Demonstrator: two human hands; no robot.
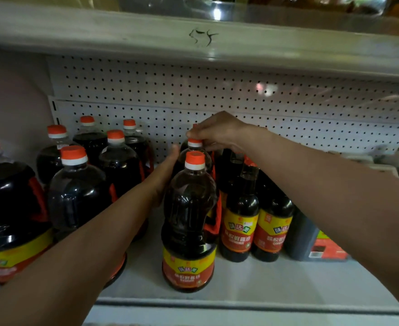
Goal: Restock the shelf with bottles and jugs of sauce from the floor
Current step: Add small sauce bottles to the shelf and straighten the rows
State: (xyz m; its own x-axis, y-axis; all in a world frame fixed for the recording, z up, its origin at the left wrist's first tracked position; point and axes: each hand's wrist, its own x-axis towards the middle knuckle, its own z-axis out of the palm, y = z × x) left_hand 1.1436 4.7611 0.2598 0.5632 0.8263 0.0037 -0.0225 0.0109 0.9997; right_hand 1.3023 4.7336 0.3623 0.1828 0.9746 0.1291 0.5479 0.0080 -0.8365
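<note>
1. Shelf [252,278] is already partly stocked: a block of big jugs [76,191] sits well to the left of your fingers, and two slim bottles [239,217] stand just to the right of them.
2. Your right hand [219,131] has its fingers pinched on the orange cap of the rear bottle [195,147], directly under them.
3. Your left hand [164,175] lies flat against that bottle's left side, fingers straight, steadying and not gripping.
4. Front bottle [189,222] stands upright just nearer you than both hands, label facing out. It looks placed.
5. Judgement: you're mid-task, seating the rear bottle into its row behind the front one.
6. Left to do: bare shelf shows in front and to the right of your hands, so there's room for more. The floor stock isn't in view, so can't tell how many remain.
</note>
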